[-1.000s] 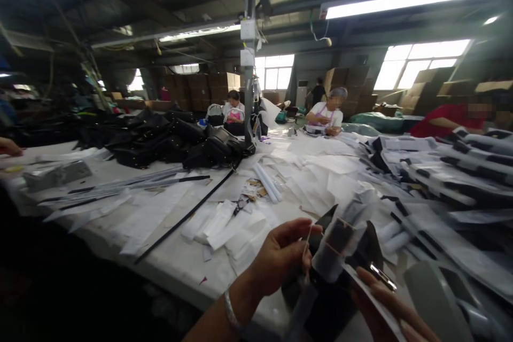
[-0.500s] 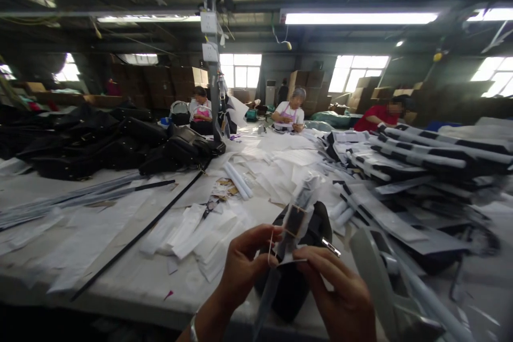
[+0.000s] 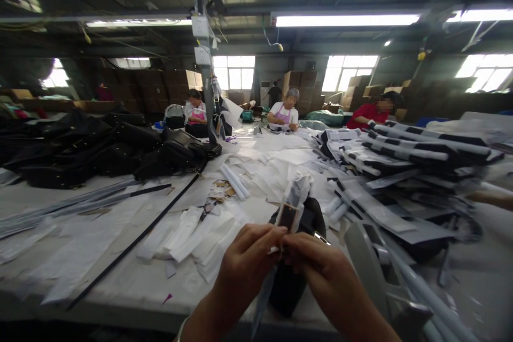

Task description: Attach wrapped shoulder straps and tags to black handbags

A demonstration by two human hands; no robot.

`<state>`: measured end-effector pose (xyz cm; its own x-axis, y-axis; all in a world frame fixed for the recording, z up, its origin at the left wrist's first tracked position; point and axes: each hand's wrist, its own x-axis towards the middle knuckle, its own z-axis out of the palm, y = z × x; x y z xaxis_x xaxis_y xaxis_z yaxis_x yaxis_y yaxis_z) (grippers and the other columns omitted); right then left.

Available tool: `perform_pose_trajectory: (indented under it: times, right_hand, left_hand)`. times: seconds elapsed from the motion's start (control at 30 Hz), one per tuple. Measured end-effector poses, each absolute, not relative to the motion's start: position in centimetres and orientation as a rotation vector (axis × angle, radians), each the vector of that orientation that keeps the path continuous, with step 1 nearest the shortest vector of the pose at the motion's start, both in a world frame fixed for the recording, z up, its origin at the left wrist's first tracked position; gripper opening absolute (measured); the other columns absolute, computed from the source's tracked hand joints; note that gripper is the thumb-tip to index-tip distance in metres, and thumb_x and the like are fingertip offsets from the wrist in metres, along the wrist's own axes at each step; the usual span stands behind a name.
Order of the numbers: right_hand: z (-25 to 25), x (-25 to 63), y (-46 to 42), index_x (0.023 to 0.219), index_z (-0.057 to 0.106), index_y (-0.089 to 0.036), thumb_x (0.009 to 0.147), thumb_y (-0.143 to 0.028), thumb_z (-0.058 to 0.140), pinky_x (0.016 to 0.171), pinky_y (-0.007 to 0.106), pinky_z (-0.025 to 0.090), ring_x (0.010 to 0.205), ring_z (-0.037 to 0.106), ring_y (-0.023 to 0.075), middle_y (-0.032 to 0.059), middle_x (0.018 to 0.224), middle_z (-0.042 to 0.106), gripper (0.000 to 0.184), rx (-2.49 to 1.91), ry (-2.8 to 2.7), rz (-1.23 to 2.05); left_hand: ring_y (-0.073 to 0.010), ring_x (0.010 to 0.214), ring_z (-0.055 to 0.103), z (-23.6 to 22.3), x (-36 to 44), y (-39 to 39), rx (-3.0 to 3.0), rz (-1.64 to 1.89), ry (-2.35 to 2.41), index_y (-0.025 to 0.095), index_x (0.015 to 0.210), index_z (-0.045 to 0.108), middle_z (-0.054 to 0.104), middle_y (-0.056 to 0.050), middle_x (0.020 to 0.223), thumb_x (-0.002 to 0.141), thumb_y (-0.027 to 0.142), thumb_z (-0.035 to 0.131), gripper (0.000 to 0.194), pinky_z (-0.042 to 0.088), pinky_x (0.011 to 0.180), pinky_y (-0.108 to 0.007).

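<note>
A strap [image 3: 287, 216] wrapped in thin whitish sheet stands up in front of me, with a thin band around it near its buckle. My left hand [image 3: 245, 261] is closed at the strap's left side, thumb and fingertips pinched together. From the right, my right hand [image 3: 320, 267] closes on the same spot, and its fingertips meet those of the left. What is pinched between them is mostly hidden. Beneath and behind the hands sits a black bag [image 3: 286, 288]. A shiny metal fitting [image 3: 321, 238] shows on its right side.
Black bags [image 3: 96, 144] lie piled at the left. Paper-wrapped black pieces [image 3: 425, 149] are stacked at the right. A grey tool-like object [image 3: 366, 262] stands beside my right hand. White sheets [image 3: 208, 243] and a long black strip [image 3: 136, 240] cover the table. Several co-workers sit across it.
My hands have come together at the strap. The thin loop held out by my left fingers and the white edge at my right fingers are now mostly covered. The view has shifted slightly.
</note>
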<state>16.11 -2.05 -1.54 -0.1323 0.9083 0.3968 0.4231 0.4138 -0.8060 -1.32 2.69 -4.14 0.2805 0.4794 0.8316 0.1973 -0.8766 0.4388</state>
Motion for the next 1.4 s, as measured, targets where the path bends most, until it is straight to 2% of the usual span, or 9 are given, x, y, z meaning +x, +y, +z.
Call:
perform_pose_trajectory:
  times: [0.07,0.17,0.23,0.3,0.47,0.7,0.87,1.13,1.4]
  right_hand:
    - [-1.5,16.2,-2.1,0.117,0.069,-0.026,0.096,-0.027,0.052,0.059,0.024,0.048,0.062,0.059,0.0129,0.001,0.075,0.067,0.027,-1.195,-1.564,0.867]
    - [-1.6,16.1,-2.0,0.119,0.066,-0.025,0.093,-0.044,0.058,0.046,0.019,0.035,0.051,0.046,0.0063,0.0039,0.09,0.071,0.033,-1.108,-1.292,1.172]
    - [-1.8,16.0,-1.8,0.117,0.063,-0.025,0.09,-0.044,0.065,0.044,0.017,0.03,0.05,0.042,0.003,0.0065,0.107,0.07,0.034,-0.983,-1.17,1.325]
    - [-2.1,15.7,-1.7,0.114,0.061,-0.025,0.086,-0.04,0.072,0.047,0.016,0.033,0.056,0.047,0.0038,0.0054,0.108,0.069,0.034,-0.898,-1.114,1.401]
    - [-2.9,15.0,-1.3,0.093,0.059,-0.023,0.08,-0.033,0.078,0.068,0.021,0.047,0.076,0.06,0.0121,-0.0026,0.083,0.064,0.025,-0.994,-1.192,1.139]
    - [-2.9,15.6,-0.5,0.098,0.059,-0.022,0.088,-0.051,0.061,0.062,0.027,0.049,0.073,0.064,0.02,0.0025,0.081,0.067,0.03,-1.352,-1.339,0.522]
    - [-1.1,15.5,0.3,0.11,0.065,-0.022,0.089,-0.05,0.061,0.086,0.037,0.053,0.101,0.067,0.0273,0.0084,0.108,0.072,0.035,-1.211,-1.427,0.738]
    - [0.5,15.1,3.0,0.094,0.069,-0.013,0.079,-0.05,0.074,0.064,0.027,0.054,0.077,0.069,0.0207,0.009,0.09,0.075,0.04,-1.019,-1.119,1.184]
    - [1.9,16.6,3.2,0.103,0.073,-0.017,0.077,-0.053,0.074,0.055,0.027,0.055,0.066,0.068,0.0205,0.008,0.085,0.076,0.045,-1.189,-1.142,1.047]
  left_hand:
    - [-0.0156,0.096,0.069,-5.5,-0.8,2.2,2.302,1.769,0.699,0.03,0.132,0.06,0.07,-0.006,0.114,0.083,0.001,0.066,0.057,0.057,0.087,-0.023]
    - [-0.0114,0.074,0.07,-8.3,0.3,1.1,1.937,1.848,0.865,0.033,0.131,0.06,0.072,0.0,0.096,0.08,0.007,0.072,0.059,0.058,0.075,-0.019]
    - [-0.0121,0.069,0.07,-9.6,0.9,0.4,1.551,1.712,0.979,0.029,0.127,0.063,0.071,0.001,0.084,0.079,0.017,0.075,0.05,0.058,0.067,-0.018]
    - [-0.0158,0.073,0.071,-10.1,1.2,-0.1,1.251,1.544,1.025,0.024,0.118,0.068,0.071,-0.001,0.084,0.078,0.028,0.077,0.041,0.058,0.066,-0.02]
    - [-0.0203,0.082,0.068,-9.5,1.0,-0.4,1.171,1.392,0.945,0.018,0.089,0.072,0.073,-0.005,0.087,0.075,0.035,0.079,0.023,0.054,0.072,-0.025]
    - [-0.0179,0.076,0.063,-11.3,1.6,-1.2,0.898,1.232,0.896,0.015,0.086,0.068,0.071,-0.004,0.081,0.07,0.042,0.081,0.034,0.046,0.068,-0.024]
    - [-0.0167,0.074,0.062,-12.2,0.8,-1.7,0.892,1.25,0.931,0.016,0.084,0.068,0.069,-0.002,0.077,0.067,0.042,0.084,0.035,0.044,0.068,-0.024]
    - [-0.0184,0.074,0.062,-13.9,-1.0,-1.6,0.951,1.258,0.957,0.017,0.083,0.065,0.068,-0.003,0.078,0.071,0.045,0.08,0.034,0.046,0.067,-0.026]
    - [-0.0198,0.074,0.067,-11.2,-2.0,1.2,1.39,1.033,0.856,0.016,0.089,0.07,0.072,-0.006,0.078,0.087,0.042,0.064,0.027,0.05,0.07,-0.028]
